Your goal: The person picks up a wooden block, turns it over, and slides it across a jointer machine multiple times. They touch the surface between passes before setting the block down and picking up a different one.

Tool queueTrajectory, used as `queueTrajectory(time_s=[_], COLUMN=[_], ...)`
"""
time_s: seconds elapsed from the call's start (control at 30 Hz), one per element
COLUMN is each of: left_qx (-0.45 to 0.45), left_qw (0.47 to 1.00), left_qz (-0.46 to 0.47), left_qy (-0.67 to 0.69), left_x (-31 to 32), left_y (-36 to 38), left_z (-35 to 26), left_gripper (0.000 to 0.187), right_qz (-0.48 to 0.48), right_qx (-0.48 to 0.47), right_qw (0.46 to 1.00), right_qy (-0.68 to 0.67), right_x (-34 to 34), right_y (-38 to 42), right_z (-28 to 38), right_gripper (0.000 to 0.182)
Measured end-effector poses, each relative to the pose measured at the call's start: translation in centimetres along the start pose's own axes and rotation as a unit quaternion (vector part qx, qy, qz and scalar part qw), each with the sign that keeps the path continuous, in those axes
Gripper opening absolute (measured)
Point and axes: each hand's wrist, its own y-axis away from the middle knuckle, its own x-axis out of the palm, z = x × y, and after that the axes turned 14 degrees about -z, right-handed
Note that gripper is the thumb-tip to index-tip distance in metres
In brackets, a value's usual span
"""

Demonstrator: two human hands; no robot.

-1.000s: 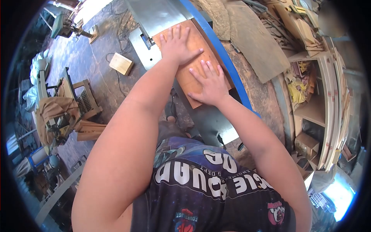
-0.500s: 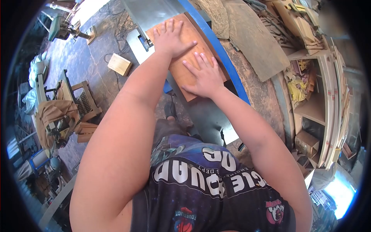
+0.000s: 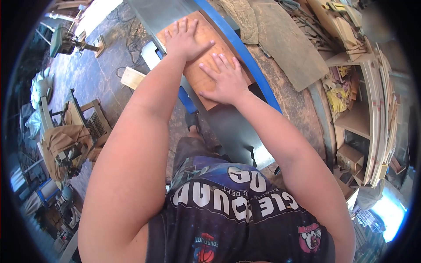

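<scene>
A flat reddish-brown wooden board (image 3: 197,74) lies on the grey metal bed of a machine (image 3: 232,127), alongside a long blue rail (image 3: 245,50). Spread over the board's far part, my left hand (image 3: 183,43) presses palm down with its fingers apart. My right hand (image 3: 226,81) rests flat on the nearer part, fingers also spread, its thumb near the board's left edge. Neither hand is wrapped round anything. The board's right edge runs beside the rail's inner side.
A pale wood block (image 3: 132,78) lies on the floor at the left. Further left are a green machine (image 3: 63,42) and a brown cloth (image 3: 66,140) on a stand. At the right, a shelf (image 3: 354,122) holds scraps, near a large flat sheet (image 3: 291,48).
The board and both hands have shifted slightly left and toward the far end of the machine bed. Both hands stay flat on the board. The metal part beside the board is now mostly covered.
</scene>
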Motion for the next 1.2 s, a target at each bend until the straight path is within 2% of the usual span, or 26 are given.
queueTrajectory(time_s=[0.57, 0.67, 0.77, 1.07, 1.2], left_qx=[0.004, 0.012, -0.01, -0.002, -0.03], left_qw=[1.0, 0.999, 0.999, 0.999, 0.999], left_qz=[-0.023, -0.045, -0.031, -0.037, 0.004], left_qy=[-0.015, -0.008, 0.01, 0.029, 0.019], left_x=[2.2, 3.0, -0.3, 0.8, -1.2], left_y=[-6.2, -7.0, -7.4, -9.6, -9.9], left_z=[4.6, 5.4, 4.5, 6.6, 6.1], left_gripper=[0.113, 0.108, 0.109, 0.11, 0.111], right_qz=[-0.023, -0.032, -0.043, -0.04, -0.03], right_qx=[-0.002, -0.005, -0.009, -0.014, -0.007], right_qw=[1.0, 0.999, 0.999, 0.999, 0.999], right_qy=[0.011, 0.013, 0.017, 0.024, 0.024], right_x=[3.0, 3.6, 4.1, 4.8, 5.1], right_y=[-7.1, -7.9, -8.8, -11.4, -12.3], right_z=[-0.3, -0.4, -0.6, -0.6, -0.5], right_gripper=[0.082, 0.078, 0.076, 0.076, 0.077])
